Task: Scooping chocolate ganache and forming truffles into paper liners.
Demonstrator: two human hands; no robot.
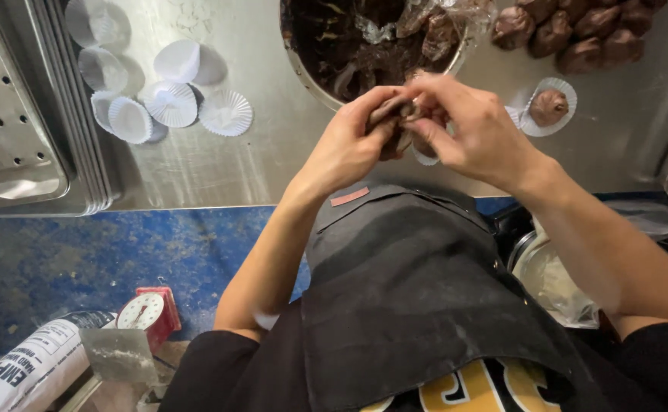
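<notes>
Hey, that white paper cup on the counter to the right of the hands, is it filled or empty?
Filled. The paper cup holds one brown chocolate lump, unlike the empty cups lying at the left.

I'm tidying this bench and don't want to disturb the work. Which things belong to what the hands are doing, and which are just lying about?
In use:
left hand and right hand, pressing a brown chocolate lump
bowl of chocolate mix
shaped lumps
filled paper cup
empty paper cups

Lying about:
perforated trays
red scale
printed sack

Commercial kitchen: steel worktable, stacked perforated trays, paper cups, scale.
</notes>
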